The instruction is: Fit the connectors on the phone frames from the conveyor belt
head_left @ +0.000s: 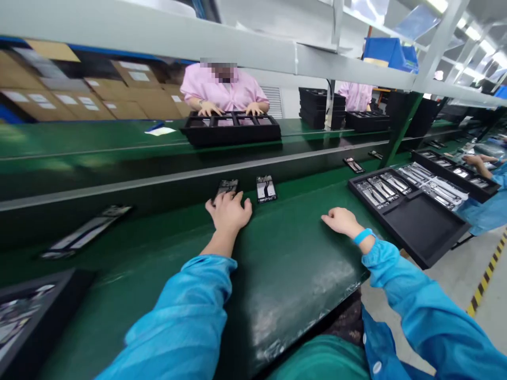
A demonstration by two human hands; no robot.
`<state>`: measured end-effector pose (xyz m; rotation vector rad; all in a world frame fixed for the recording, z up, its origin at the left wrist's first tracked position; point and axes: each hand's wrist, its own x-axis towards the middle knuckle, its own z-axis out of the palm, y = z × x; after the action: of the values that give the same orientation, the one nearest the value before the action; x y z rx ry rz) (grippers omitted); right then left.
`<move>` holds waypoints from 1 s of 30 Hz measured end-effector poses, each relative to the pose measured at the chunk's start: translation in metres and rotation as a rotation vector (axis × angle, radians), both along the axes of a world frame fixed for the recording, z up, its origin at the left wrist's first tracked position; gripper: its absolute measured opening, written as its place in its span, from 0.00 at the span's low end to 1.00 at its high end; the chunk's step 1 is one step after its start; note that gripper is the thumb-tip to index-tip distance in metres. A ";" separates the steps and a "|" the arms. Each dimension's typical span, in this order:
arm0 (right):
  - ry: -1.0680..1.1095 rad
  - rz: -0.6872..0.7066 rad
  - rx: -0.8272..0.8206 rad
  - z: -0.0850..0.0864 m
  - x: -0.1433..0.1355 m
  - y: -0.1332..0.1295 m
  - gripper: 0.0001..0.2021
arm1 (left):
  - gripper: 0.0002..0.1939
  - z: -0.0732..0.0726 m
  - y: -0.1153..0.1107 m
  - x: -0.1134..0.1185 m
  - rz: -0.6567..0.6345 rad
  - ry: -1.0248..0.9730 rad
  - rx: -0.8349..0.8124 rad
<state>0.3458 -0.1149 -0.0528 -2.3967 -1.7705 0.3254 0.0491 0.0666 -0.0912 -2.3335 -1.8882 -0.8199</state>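
Note:
My left hand reaches over the green bench with its fingers spread. Its fingertips are at the near end of a phone-sized electronic unit, which they partly cover. Just right of that hand lies a second phone-like unit with a silver body and a black ribbon cable. Over the bench to the right, my right hand has its fingers curled, with a blue band on the wrist. What its fingers hold, if anything, I cannot make out.
Black trays with silver units stand at the right edge. Another black tray is at lower left, near a longer-looking unit. Across a raised ledge, a co-worker in pink handles a black tray. A metal beam crosses above.

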 end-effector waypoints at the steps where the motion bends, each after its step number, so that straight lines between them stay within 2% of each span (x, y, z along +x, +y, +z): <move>1: 0.005 -0.009 0.025 0.000 -0.004 0.013 0.20 | 0.26 0.001 -0.001 -0.001 0.029 -0.010 0.002; 4: 0.015 -0.028 0.088 -0.004 -0.013 0.042 0.20 | 0.32 0.002 -0.002 -0.009 0.146 -0.057 -0.012; 6: 0.016 -0.026 0.112 -0.010 -0.016 0.052 0.19 | 0.38 0.002 -0.002 -0.015 0.237 -0.092 -0.045; 9: 0.017 0.000 0.127 -0.017 -0.015 0.054 0.18 | 0.44 -0.001 -0.001 -0.019 0.335 -0.119 -0.098; 18: 0.076 0.107 0.118 -0.029 0.002 0.061 0.17 | 0.52 -0.017 0.013 -0.016 0.437 -0.071 -0.190; 26: 0.143 0.161 0.108 -0.028 0.004 0.062 0.17 | 0.48 -0.014 0.013 -0.013 0.488 -0.055 -0.238; 30: 0.170 0.183 0.104 -0.029 0.001 0.062 0.17 | 0.38 -0.008 0.008 -0.010 0.497 -0.009 -0.250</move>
<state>0.3471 -0.0531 -0.0817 -2.0749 -1.8821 0.4326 0.0390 0.0746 -0.0996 -1.8181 -2.5393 -0.5651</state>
